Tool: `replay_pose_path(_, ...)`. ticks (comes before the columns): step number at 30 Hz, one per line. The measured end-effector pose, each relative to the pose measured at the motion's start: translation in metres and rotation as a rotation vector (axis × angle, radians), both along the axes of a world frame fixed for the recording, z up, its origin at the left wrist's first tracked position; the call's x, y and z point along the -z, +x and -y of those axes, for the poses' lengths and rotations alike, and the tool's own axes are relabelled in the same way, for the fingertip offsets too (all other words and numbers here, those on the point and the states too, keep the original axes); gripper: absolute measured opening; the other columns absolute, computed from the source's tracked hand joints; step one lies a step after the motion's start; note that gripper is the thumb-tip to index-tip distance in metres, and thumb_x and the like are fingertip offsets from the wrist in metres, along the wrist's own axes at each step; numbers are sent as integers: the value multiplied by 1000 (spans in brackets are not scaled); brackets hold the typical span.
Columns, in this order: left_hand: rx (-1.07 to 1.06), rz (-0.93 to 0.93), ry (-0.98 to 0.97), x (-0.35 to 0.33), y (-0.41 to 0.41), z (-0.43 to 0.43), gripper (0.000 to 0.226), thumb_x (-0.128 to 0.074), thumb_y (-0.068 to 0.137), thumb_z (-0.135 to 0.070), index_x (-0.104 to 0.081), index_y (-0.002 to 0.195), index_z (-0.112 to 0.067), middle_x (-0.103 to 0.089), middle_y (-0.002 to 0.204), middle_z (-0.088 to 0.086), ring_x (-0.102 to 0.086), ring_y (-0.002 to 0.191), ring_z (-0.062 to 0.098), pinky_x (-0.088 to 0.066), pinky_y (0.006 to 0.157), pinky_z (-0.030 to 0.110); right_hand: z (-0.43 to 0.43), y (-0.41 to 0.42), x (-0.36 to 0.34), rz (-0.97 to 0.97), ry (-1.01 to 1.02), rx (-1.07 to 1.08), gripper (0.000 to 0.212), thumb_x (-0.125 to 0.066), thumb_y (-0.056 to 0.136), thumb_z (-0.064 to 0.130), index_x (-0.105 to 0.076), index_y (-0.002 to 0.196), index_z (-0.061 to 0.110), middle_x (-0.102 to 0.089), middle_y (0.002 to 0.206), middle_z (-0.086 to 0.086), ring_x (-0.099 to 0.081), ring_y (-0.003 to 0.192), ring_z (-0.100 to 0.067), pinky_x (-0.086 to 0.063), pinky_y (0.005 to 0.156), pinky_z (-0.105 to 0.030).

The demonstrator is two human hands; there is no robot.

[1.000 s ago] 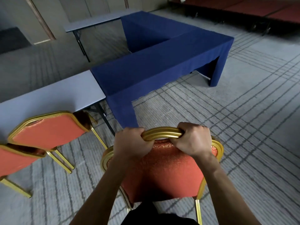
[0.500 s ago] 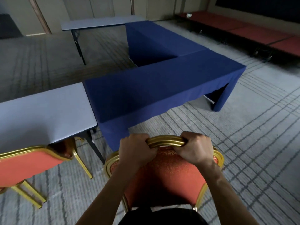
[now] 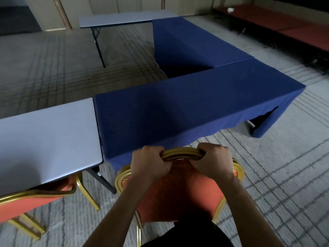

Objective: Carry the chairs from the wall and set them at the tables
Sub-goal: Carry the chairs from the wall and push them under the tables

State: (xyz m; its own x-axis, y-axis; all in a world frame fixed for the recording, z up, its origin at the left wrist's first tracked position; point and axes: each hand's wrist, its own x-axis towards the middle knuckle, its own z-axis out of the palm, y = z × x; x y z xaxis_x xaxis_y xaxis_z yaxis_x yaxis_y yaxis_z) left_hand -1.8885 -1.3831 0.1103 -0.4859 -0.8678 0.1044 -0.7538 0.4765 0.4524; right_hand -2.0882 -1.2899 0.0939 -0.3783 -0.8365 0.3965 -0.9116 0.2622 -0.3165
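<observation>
1. We have both hands clamped on the gold top rail of a red-upholstered chair (image 3: 178,191): the left hand (image 3: 148,164) grips the rail's left part, the right hand (image 3: 212,160) its right part, fingers curled over the front edge, with a short stretch of bare rail between the two fists.
2. The chair sits directly below us, its back facing us, the gold frame curving down both sides of the red padding. Whether its legs touch the carpet (image 3: 267,175) we cannot tell, since the seat and lower frame are hidden behind the backrest and our arms.
3. The top of the chair reaches the near hanging edge of the blue tablecloth (image 3: 178,111), close to the cloth's left corner.
4. To our left, a second red-and-gold chair (image 3: 26,205) stands tucked partly under a bare grey table (image 3: 44,139), whose folding leg shows beneath its right corner.
5. The grey table butts against the blue-draped table; their edges touch in a straight seam.
6. Farther off, a second blue-covered table (image 3: 187,41) runs away from us, meeting the near one at a right angle.
7. Beyond that, another bare grey table (image 3: 121,19) stands near the panelled wall (image 3: 106,6).
8. At far right, low red platforms (image 3: 284,24) line the room's edge.
</observation>
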Motion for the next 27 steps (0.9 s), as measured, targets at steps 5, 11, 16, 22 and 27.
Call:
replay_pose_path(5,-70,64,33,12,-58,66,43,-61,84,-50,-44,55,-23,-51,53,-8,-49,52,11,-41,62,29,86,-64,23,79,18,-115,40,-75,60,45,-41,55,25,-39,46,6,-49,43,-21,-31,49,-24)
replay_pose_path(11,-177,139,10,9,-102,124,43,-63,86,-49,-44,57,-23,-48,55,-9,-44,52,9,-32,64,30,169,-115,35,121,7,-280,41,-79,66,40,-41,59,26,-36,50,11,-38,46,-9,-32,48,-26)
replay_pose_path(16,-210,194,-29,27,-117,150,43,-64,82,-50,-46,58,-21,-46,52,-8,-44,52,12,-28,58,29,207,-132,43,133,-48,-396,35,-63,72,47,-37,60,28,-35,53,13,-38,46,-10,-30,48,-25)
replay_pose_path(22,-242,196,-61,49,-127,167,40,-61,72,-49,-35,53,-25,-37,46,-10,-37,45,11,-19,51,20,236,-147,64,129,-6,-453,37,-74,70,38,-41,61,23,-40,54,10,-39,47,-10,-27,49,-24)
replay_pose_path(27,-308,211,-35,66,-128,179,33,-57,63,-51,-42,56,-23,-37,48,-10,-30,47,10,-17,51,22,248,-144,79,163,42,-464,34,-75,68,36,-45,62,24,-43,56,10,-40,49,-10,-30,47,-24)
